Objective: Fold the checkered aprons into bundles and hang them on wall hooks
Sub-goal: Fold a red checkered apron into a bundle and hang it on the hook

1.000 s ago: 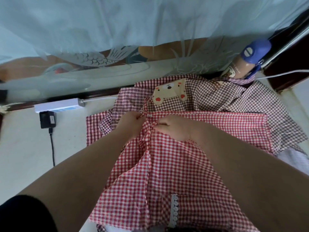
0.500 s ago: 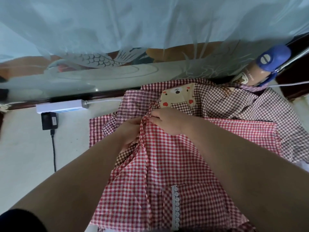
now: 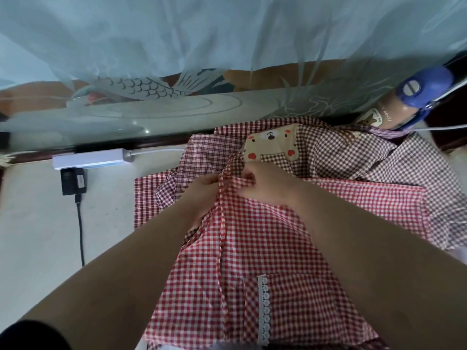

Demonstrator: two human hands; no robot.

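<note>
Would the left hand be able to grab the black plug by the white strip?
Probably yes, once it lets go: the left hand is pinching the red checkered apron, but nothing tall stands between it and the black plug.

The top apron is checked in red and white with a strip of white lace trim, while the second apron is checked in maroon and white and bears a cream bear patch with red hearts. The curtain is sheer pale blue, and the panel shows a grey scaled fish on orange-brown. The power strip is white, the adapter black, the bottle beige with a blue cap, the surface off-white.
</note>
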